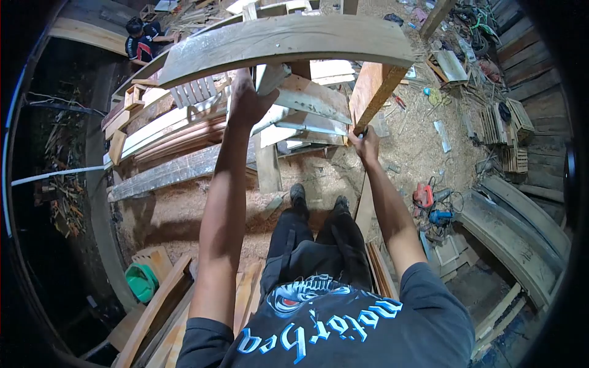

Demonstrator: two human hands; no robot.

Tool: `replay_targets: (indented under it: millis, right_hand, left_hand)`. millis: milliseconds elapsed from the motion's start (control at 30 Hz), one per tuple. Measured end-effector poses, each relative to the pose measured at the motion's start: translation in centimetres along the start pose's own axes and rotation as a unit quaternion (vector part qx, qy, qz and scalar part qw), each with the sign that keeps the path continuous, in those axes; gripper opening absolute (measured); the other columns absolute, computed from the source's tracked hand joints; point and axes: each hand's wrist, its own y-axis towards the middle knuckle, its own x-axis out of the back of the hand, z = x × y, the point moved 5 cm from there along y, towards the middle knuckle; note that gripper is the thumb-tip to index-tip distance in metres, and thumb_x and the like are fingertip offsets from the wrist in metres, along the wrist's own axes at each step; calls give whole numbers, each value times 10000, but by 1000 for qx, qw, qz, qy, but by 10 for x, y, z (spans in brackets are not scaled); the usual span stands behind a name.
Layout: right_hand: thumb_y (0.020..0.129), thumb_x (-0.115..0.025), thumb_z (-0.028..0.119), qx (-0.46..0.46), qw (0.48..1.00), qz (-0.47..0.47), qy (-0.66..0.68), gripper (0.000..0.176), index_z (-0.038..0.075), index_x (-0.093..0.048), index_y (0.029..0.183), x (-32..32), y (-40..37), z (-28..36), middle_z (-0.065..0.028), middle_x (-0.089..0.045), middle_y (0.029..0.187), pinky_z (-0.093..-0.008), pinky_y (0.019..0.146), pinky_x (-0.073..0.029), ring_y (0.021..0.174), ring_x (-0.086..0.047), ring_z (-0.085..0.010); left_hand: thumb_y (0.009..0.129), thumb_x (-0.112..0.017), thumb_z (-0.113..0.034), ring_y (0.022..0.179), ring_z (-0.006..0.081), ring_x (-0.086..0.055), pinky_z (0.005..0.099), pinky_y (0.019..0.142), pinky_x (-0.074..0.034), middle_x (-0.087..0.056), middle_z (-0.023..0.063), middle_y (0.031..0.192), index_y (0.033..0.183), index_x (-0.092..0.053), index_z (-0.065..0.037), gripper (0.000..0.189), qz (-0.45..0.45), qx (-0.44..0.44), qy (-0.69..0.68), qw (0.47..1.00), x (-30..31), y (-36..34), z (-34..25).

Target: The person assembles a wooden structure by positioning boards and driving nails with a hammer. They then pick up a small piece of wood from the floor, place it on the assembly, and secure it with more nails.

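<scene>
A wide, weathered wooden plank (285,43) spans the top of the view, raised above the floor. My left hand (248,104) is closed around a pale wooden piece (270,78) beneath the plank's left half. The plank partly hides its fingers, while the thumb shows on the right. Under the plank's right end, a light brown board (375,92) slants downward. My right hand (366,147) grips this board at its lower end.
Stacked boards (184,135) lie ahead on the left. A person (144,43) crouches at the far left. A red power tool (423,195) and a blue power tool (440,217) rest at the right. Wood shavings cover the floor. A green container (142,282) stands lower left.
</scene>
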Motion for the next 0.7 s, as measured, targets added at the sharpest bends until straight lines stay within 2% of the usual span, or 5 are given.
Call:
replay_targets:
  millis: [67, 100, 300, 433, 700]
  right_hand:
    - [750, -831, 282, 20, 1000, 0, 19, 433, -32, -619, 961, -2, 1, -3, -221, -690, 915, -423, 747, -520, 835, -682, -374]
    - [805, -819, 215, 28, 999, -21, -2, 320, -5, -621, 926, -6, 2, -6, -125, -686, 836, -331, 702, -502, 754, -644, -218]
    - [752, -861, 332, -93, 992, 65, -54, 487, -20, -657, 1018, 20, -15, -11, -134, -696, 876, -360, 717, -501, 768, -633, -227]
    - [855, -733, 396, -154, 984, -28, -89, 441, -36, -660, 900, 54, -64, -8, -175, -689, 801, -376, 698, -507, 715, -636, -228]
    - [996, -596, 326, -17, 969, -168, 183, 340, 11, -576, 870, 138, -104, 124, 1, -492, 657, -298, 530, -396, 574, -475, -119]
  left_hand:
    - [635, -777, -173, 1197, 450, -508, 478, 1035, -409, -547, 267, 1254, 1355, -443, 3, 812, 13, -11, -13, 1000, -1, 1, 2]
    - [634, -786, -182, 1196, 454, -502, 484, 1035, -405, -541, 272, 1257, 1358, -441, 3, 823, 16, -18, -10, 1000, -4, 1, 10]
    - [657, -789, -141, 1238, 400, -501, 430, 1071, -394, -535, 251, 1287, 1378, -418, 23, 827, 36, 12, 34, 999, -5, -4, 12]
    - [626, -823, -159, 1194, 453, -498, 489, 1024, -415, -538, 256, 1273, 1335, -463, -7, 810, 13, 8, -7, 1000, 2, -6, -1]
    - [663, -830, -269, 1099, 440, -546, 527, 952, -412, -598, 229, 1145, 1278, -505, -34, 734, -22, 8, 55, 998, 5, -20, -8]
